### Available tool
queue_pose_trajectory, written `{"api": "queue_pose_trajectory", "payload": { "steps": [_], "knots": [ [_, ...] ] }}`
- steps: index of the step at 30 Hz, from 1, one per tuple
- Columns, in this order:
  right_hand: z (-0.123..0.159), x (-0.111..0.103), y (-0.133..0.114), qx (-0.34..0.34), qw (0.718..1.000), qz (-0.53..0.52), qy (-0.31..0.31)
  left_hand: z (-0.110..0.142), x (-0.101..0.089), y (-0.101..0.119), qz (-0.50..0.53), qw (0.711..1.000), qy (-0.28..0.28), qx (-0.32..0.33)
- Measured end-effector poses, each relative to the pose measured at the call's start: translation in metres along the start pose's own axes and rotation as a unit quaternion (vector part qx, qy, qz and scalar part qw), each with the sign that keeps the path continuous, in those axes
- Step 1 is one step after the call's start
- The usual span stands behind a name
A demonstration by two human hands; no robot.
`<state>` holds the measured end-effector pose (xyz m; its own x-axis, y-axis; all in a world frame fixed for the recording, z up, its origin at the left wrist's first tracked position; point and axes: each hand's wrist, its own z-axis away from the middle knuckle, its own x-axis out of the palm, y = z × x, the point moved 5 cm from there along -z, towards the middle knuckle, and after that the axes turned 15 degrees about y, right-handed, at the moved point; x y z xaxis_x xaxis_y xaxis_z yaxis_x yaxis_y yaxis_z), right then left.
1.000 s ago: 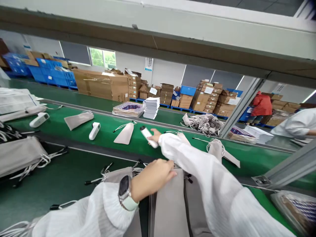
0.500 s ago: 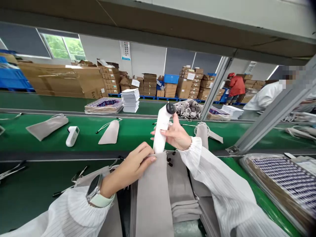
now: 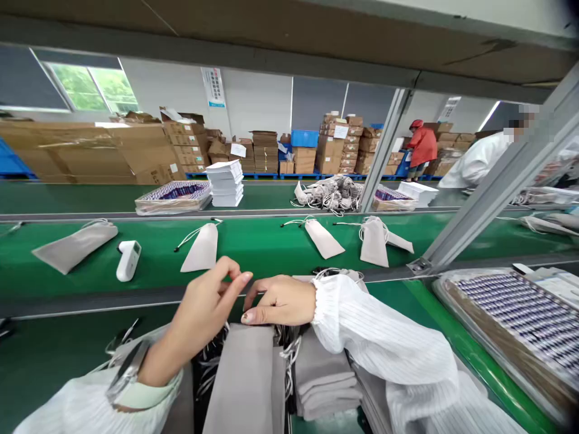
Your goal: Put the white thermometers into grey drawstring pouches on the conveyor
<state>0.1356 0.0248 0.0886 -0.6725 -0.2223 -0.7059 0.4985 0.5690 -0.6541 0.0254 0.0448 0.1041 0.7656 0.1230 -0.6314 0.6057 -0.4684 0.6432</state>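
Note:
My right hand [image 3: 280, 301] reaches over the top edge of a grey drawstring pouch [image 3: 239, 374] lying in front of me. Its thumb is on that edge and its fingers bend down behind, pinching the cloth. My left hand [image 3: 210, 301] hovers just left of it, thumb apart from the loosely bent fingers, with nothing visible in it. Folded grey pouches [image 3: 328, 380] are stacked under my right forearm. Behind my right hand, another pouch with white cords [image 3: 344, 277] is partly hidden. No white thermometer shows near my hands.
On the green belt [image 3: 262, 241] lie a white thermometer [image 3: 129, 260] and several pouches, one a grey pouch [image 3: 199, 247]. A patterned tray [image 3: 520, 319] stands at right, beside a slanting metal post [image 3: 488, 187]. Farther back are a paper stack [image 3: 225, 184] and two people.
The white thermometer that my right hand held over a pouch is out of sight. My right hand has come down to the pouches, and my left hand has lifted off the cloth.

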Motion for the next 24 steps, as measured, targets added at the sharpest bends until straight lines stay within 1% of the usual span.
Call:
{"api": "queue_pose_trajectory", "payload": {
  "steps": [2,3,4,5,6,7,8,9,10,11,12,13,14,15,16,17,18,19,20,21,22,23,24],
  "knots": [
    [0.001,0.003,-0.008,-0.027,0.999,0.029,0.003,0.001,-0.009,0.002,-0.023,0.998,0.06,-0.002],
    [0.002,0.006,-0.011,-0.037,0.999,0.039,-0.006,0.001,-0.012,0.003,-0.032,0.996,0.089,0.0],
    [0.002,0.008,-0.012,-0.043,0.998,0.044,-0.016,0.0,-0.016,0.003,-0.043,0.992,0.12,0.006],
    [0.002,0.007,-0.011,-0.042,0.998,0.049,-0.013,-0.001,-0.02,0.004,-0.059,0.987,0.147,0.016],
    [0.001,0.003,-0.007,-0.036,0.998,0.053,0.007,-0.002,-0.023,0.005,-0.078,0.983,0.161,0.029],
    [0.0,-0.008,-0.001,-0.026,0.997,0.06,0.05,-0.003,-0.024,0.006,-0.099,0.982,0.154,0.04],
    [-0.001,-0.023,0.008,-0.014,0.991,0.072,0.116,-0.004,-0.024,0.006,-0.114,0.985,0.123,0.042],
    [0.0,-0.044,0.018,0.0,0.975,0.092,0.201,-0.005,-0.023,0.006,-0.12,0.99,0.07,0.033],
    [0.003,-0.066,0.029,0.015,0.948,0.116,0.295,-0.004,-0.021,0.007,-0.114,0.993,0.001,0.02],
    [0.008,-0.089,0.039,0.031,0.913,0.139,0.383,-0.001,-0.019,0.009,-0.092,0.993,-0.068,0.005],
    [0.014,-0.107,0.047,0.048,0.878,0.154,0.451,0.002,-0.019,0.012,-0.058,0.991,-0.12,-0.008],
    [0.019,-0.119,0.053,0.066,0.853,0.155,0.495,0.005,-0.021,0.016,-0.015,0.989,-0.148,-0.016],
    [0.02,-0.125,0.057,0.084,0.85,0.133,0.503,0.007,-0.024,0.019,0.032,0.988,-0.15,-0.023],
    [0.019,-0.121,0.058,0.099,0.872,0.085,0.472,0.007,-0.027,0.022,0.081,0.988,-0.13,-0.033],
    [0.014,-0.109,0.055,0.106,0.908,0.014,0.406,0.007,-0.03,0.023,0.128,0.986,-0.1,-0.047],
    [0.009,-0.089,0.047,0.104,0.943,-0.068,0.309,0.007,-0.032,0.022,0.169,0.981,-0.068,-0.061],
    [0.004,-0.066,0.036,0.089,0.963,-0.148,0.207,0.007,-0.033,0.022,0.203,0.976,-0.045,-0.069],
    [0.002,-0.043,0.022,0.066,0.967,-0.216,0.116,0.007,-0.031,0.022,0.224,0.971,-0.037,-0.068],
    [0.001,-0.024,0.01,0.038,0.963,-0.263,0.049,0.008,-0.028,0.024,0.233,0.97,-0.043,-0.058],
    [-0.001,-0.012,0.002,0.017,0.956,-0.292,0.023,0.009,-0.025,0.027,0.226,0.972,-0.057,-0.04],
    [-0.003,-0.007,0.002,0.011,0.951,-0.307,0.028,0.01,-0.022,0.03,0.201,0.977,-0.072,-0.018],
    [-0.005,-0.01,0.008,0.024,0.947,-0.314,0.065,0.013,-0.019,0.033,0.161,0.983,-0.084,0.009],
    [-0.006,-0.02,0.022,0.061,0.94,-0.309,0.133,0.016,-0.017,0.036,0.106,0.99,-0.09,0.036]
  ]
}}
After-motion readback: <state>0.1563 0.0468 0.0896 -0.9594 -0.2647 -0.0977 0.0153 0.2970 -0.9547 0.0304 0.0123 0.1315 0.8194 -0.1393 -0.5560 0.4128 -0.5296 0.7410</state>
